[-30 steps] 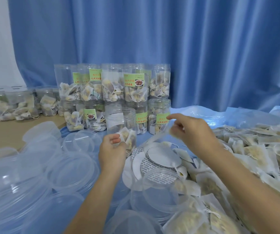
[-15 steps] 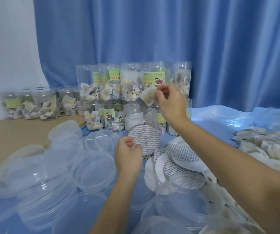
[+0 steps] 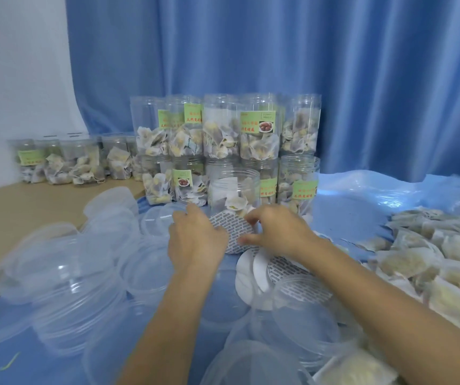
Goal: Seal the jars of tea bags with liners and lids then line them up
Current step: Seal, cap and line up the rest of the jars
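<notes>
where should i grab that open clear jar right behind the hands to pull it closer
Grip the open clear plastic jar around its smooth lower wall, coming from the front: stacked jars stand close behind and beside it, and its open top gives no lid to hold.

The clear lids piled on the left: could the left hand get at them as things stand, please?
Probably yes. The clear lids lie uncovered just beside the left hand, nothing between them, though both hands now hold a printed liner, which it would have to release first.

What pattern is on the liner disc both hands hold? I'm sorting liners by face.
Rows of small grey printed marks on white, on the liner disc, head view.
</notes>
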